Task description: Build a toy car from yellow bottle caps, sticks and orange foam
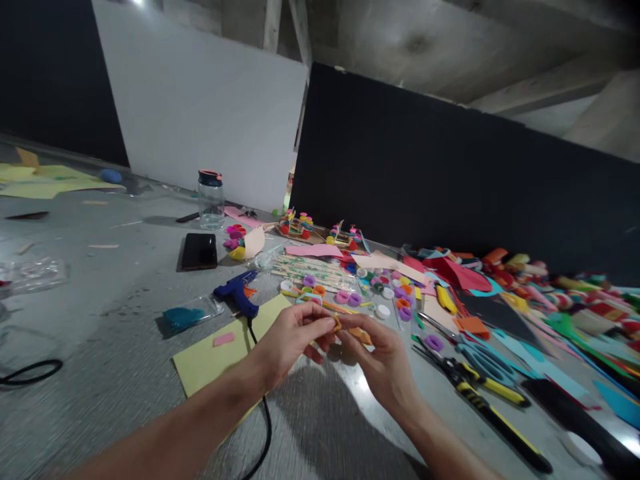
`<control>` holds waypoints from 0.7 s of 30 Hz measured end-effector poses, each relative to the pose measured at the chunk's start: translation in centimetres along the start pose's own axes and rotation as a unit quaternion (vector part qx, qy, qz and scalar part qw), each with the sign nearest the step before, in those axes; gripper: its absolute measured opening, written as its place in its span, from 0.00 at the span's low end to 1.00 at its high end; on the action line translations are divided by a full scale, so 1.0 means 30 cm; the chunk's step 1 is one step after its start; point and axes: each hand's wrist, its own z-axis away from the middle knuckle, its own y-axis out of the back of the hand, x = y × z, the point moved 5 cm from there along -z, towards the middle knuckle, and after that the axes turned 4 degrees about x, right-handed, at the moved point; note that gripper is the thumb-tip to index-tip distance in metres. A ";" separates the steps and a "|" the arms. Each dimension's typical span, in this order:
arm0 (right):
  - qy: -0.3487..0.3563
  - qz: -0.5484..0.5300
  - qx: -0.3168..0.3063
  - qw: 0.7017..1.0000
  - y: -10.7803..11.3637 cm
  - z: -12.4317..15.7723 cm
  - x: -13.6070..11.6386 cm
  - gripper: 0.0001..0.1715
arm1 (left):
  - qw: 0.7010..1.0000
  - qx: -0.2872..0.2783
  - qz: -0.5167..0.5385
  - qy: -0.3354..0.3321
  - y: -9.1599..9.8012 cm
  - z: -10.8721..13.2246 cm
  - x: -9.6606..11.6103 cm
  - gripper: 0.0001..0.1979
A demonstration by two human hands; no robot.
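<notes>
My left hand (300,337) is closed in a pinch, with a small orange piece (337,325) between thumb and fingertips. The fingers of my right hand (383,360) meet the same piece from the other side, also pinched. A second bit of orange (361,335) shows between my right thumb and index finger; whether it is held or lies behind is unclear. Under my left forearm is a yellow sheet (200,363) with a pink scrap (223,339) on it. Just beyond that sits a blue glue gun (237,293), its black cord running below my left wrist.
Pliers (465,383) and blue-handled scissors (487,363) lie to the right. Bottle caps (343,297), wooden sticks (315,268) and colored paper spread ahead. A phone (199,251), a clear bottle (211,203) and a teal packet (185,319) are at left; small wheeled models (296,225) stand behind.
</notes>
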 end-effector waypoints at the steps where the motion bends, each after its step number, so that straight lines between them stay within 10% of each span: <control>1: 0.013 0.011 0.000 1.000 0.000 0.001 -0.002 0.07 | 1.000 -0.006 0.010 0.002 0.001 -0.001 -0.004 0.15; 21: 0.183 0.212 -0.022 0.960 -0.048 0.035 -0.031 0.31 | 0.997 0.033 0.058 -0.029 0.018 -0.015 -0.024 0.14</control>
